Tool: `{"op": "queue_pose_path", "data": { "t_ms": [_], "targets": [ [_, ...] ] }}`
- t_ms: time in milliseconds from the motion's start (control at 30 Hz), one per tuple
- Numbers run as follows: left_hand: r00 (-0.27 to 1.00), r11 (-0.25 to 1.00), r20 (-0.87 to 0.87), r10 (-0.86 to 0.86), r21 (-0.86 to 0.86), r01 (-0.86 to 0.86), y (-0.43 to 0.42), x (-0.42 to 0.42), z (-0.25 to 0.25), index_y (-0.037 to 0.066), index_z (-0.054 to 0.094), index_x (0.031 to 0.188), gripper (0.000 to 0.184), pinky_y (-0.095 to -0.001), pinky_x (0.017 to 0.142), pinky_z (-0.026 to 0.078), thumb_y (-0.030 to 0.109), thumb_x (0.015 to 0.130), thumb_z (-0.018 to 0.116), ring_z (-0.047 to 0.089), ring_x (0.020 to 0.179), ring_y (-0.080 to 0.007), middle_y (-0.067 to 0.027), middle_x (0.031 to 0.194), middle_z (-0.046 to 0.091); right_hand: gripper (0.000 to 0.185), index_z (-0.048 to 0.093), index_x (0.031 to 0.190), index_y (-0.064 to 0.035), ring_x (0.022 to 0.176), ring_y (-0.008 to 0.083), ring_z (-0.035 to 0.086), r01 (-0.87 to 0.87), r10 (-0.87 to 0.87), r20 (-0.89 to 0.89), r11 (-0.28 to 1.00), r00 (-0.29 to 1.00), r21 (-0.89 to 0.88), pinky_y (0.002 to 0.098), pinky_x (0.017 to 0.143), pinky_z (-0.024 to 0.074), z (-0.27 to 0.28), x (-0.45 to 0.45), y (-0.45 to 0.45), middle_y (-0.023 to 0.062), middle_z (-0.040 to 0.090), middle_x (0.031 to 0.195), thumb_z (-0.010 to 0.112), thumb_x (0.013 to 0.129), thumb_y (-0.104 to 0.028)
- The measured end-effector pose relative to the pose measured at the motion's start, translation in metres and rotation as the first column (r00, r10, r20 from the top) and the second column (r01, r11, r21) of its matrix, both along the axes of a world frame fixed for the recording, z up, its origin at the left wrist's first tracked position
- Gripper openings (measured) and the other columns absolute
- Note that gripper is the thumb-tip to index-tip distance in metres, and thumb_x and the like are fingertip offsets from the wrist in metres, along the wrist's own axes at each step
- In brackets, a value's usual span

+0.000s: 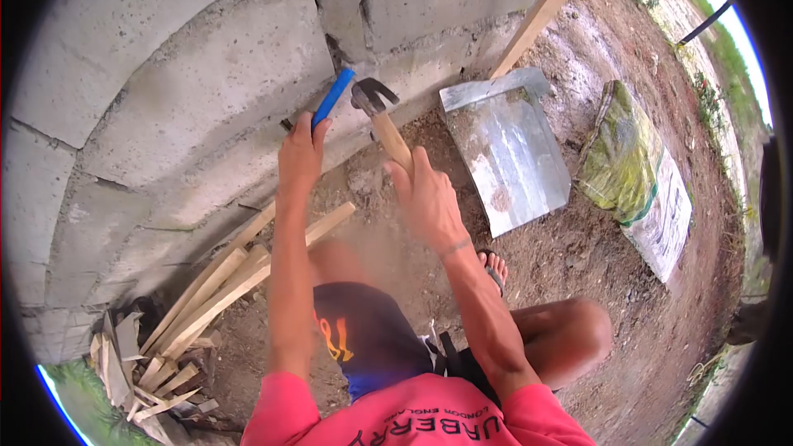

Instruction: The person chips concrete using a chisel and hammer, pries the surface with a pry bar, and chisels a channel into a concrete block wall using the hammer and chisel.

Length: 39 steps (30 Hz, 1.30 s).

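My left hand [300, 161] is closed around a slim blue rod [333, 97]; its exact kind I cannot make out. The rod's upper end lies close to a gap in the block wall [223, 91], though whether it touches the wall is unclear. A short dark piece [287, 125] shows beside my left fingers, partly hidden. In my right hand [429, 202] is a claw hammer [391, 139], gripped by its wooden handle. Its dark metal head is just right of the blue rod, seemingly apart from it.
Wooden strips [211, 306] and offcuts lie along the wall's foot at lower left. A bent metal sheet [516, 157] rests on the dirt, with a yellow-green and white sack [632, 173] further right. A wooden post [545, 12] leans near the wall.
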<state>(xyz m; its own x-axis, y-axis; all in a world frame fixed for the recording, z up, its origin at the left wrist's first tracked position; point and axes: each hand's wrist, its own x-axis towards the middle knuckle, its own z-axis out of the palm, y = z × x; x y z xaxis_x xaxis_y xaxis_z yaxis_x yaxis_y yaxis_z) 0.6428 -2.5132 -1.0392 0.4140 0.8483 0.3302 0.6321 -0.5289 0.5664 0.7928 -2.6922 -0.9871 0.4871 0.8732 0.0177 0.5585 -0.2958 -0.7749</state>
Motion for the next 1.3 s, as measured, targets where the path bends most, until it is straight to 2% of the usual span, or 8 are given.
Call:
{"op": "queue_pose_path", "data": {
  "t_ms": [133,267,367,533,933,1067,1167,1300],
  "targets": [
    [0.969,0.99,-0.231,0.089,0.126,-0.061,-0.008,-0.003,0.028,0.006,0.056,0.101,0.034,-0.0506,0.062,0.047,0.039,0.102,0.051,0.064,0.072,-0.0411,-0.0209,0.079,0.065,0.039,0.047,0.097,-0.0022,0.064,0.0438,0.063,0.067,-0.063,-0.168,0.998,0.984,0.018,0.0495,0.059,0.048,-0.005,-0.001,-0.019,0.0231,0.062,0.068,0.053,0.1,-0.041],
    [0.891,0.908,0.441,-0.111,-0.318,0.271,-0.04,0.006,0.123,0.002,0.055,0.096,0.042,-0.0388,0.06,0.043,0.043,0.105,0.045,0.049,0.061,-0.0209,-0.0108,0.07,0.052,0.042,0.049,0.097,-0.001,0.053,0.0276,0.061,0.169,-0.148,-0.445,0.986,0.883,0.008,0.0403,0.052,0.0457,0.002,0.0,-0.037,0.0152,0.06,0.064,0.05,0.102,-0.043],
    [0.984,0.945,0.118,-0.13,-0.285,0.159,-0.035,0.01,0.081,0.005,0.056,0.102,0.04,-0.0331,0.056,0.038,0.042,0.106,0.041,0.045,0.061,-0.0134,-0.003,0.069,0.049,0.041,0.049,0.096,-0.0017,0.048,0.0171,0.056,0.244,-0.151,-0.578,0.966,0.802,0.087,0.0336,0.046,0.0427,0.007,0.009,-0.035,0.0079,0.057,0.061,0.049,0.102,-0.042],
    [0.993,0.999,-0.114,-0.018,-0.052,0.012,-0.04,0.022,0.032,0.007,0.048,0.111,0.03,-0.0581,0.065,0.045,0.036,0.104,0.045,0.062,0.079,-0.0499,-0.0252,0.08,0.065,0.035,0.052,0.099,-0.0036,0.055,0.0089,0.05,0.291,-0.159,-0.678,0.953,0.717,0.085,0.0285,0.049,0.0402,-0.002,0.011,-0.037,0.0013,0.053,0.068,0.047,0.102,-0.038],
    [0.984,0.987,-0.163,0.067,-0.131,-0.089,-0.034,0.035,0.034,0.005,0.049,0.109,0.034,-0.0588,0.063,0.041,0.038,0.105,0.042,0.058,0.078,-0.0547,-0.0307,0.078,0.062,0.036,0.046,0.096,-0.0033,0.047,0.0094,0.051,0.567,0.073,-0.813,0.68,0.578,0.465,0.0258,0.042,0.0403,-0.034,-0.038,-0.005,0.0016,0.053,0.062,0.049,0.103,-0.038],
    [0.968,0.985,-0.242,0.06,-0.143,-0.097,-0.037,0.039,0.053,0.004,0.051,0.108,0.036,-0.0603,0.065,0.043,0.038,0.105,0.041,0.058,0.079,-0.0551,-0.0319,0.077,0.062,0.032,0.045,0.1,-0.0031,0.049,0.0082,0.051,0.349,0.026,-0.778,0.884,0.628,0.311,0.0242,0.042,0.0406,-0.049,-0.043,0.029,0.0001,0.052,0.062,0.05,0.104,-0.034],
    [0.946,0.989,-0.319,0.061,-0.111,-0.102,-0.033,0.04,0.067,0.004,0.051,0.107,0.036,-0.0612,0.067,0.045,0.038,0.105,0.041,0.06,0.079,-0.0546,-0.0314,0.077,0.063,0.031,0.045,0.102,-0.0035,0.051,0.0086,0.051,0.476,-0.013,-0.807,0.813,0.591,0.335,0.0253,0.044,0.0421,-0.044,-0.037,0.015,-0.0004,0.051,0.062,0.05,0.104,-0.034],
    [0.924,0.983,-0.377,0.072,-0.132,-0.131,-0.037,0.046,0.076,0.004,0.049,0.105,0.036,-0.0615,0.07,0.047,0.039,0.105,0.041,0.062,0.08,-0.0538,-0.0301,0.077,0.065,0.03,0.047,0.102,-0.0044,0.052,0.0109,0.054,0.746,0.181,-0.87,0.453,0.458,0.487,0.029,0.047,0.0452,-0.041,-0.052,0.018,0.0013,0.056,0.065,0.049,0.104,-0.034]
  ]
}}
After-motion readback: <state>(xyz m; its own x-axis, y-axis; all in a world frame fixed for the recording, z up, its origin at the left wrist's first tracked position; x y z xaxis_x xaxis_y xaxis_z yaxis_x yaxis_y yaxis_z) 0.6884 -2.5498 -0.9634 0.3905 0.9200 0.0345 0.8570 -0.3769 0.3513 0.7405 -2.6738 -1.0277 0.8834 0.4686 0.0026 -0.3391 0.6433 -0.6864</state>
